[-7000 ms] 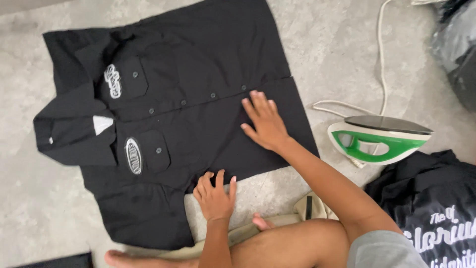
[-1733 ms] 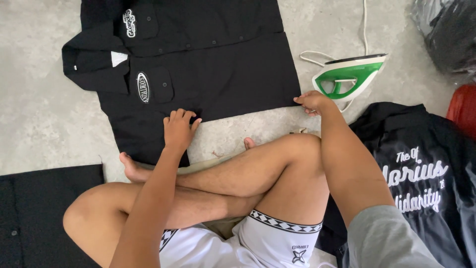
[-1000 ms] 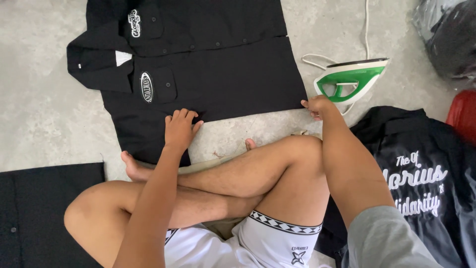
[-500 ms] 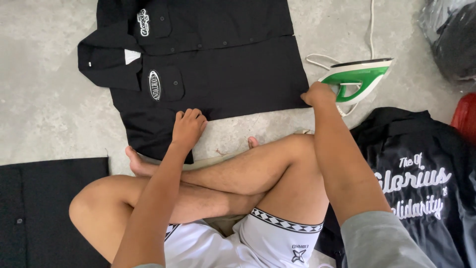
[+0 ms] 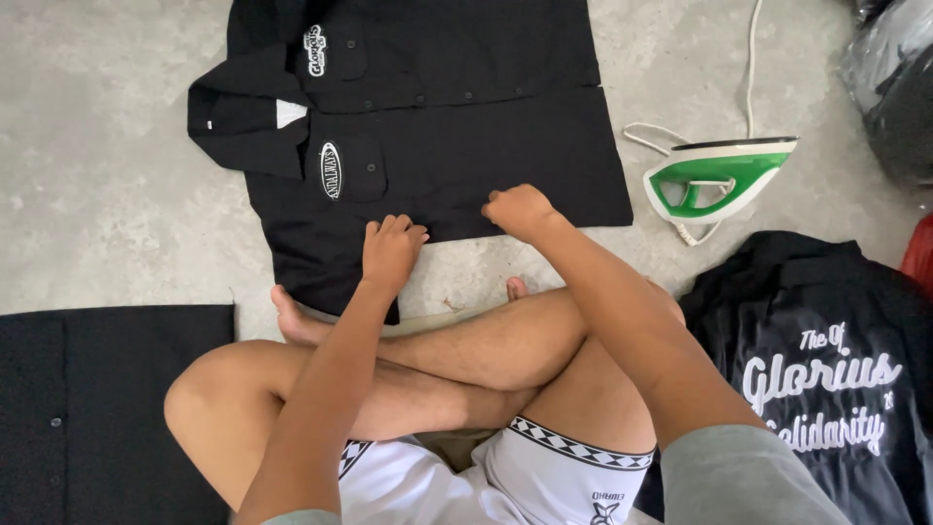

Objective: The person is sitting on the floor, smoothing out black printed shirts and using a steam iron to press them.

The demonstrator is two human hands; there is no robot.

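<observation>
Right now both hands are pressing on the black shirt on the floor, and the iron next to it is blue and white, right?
Not quite. The iron is green and white, not blue and white, as the head view shows. The rest holds: the left hand and the right hand both rest on the lower edge of the black shirt, which lies spread on the floor.

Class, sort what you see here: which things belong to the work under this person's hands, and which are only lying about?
In use:
- black shirt, spread flat on the floor
- left hand, resting on the shirt's near edge
- right hand, fingers curled at the same edge

Lying about:
- green and white iron, standing to the right, untouched
- black printed garment
- dark cloth at lower left
- dark bag
</observation>
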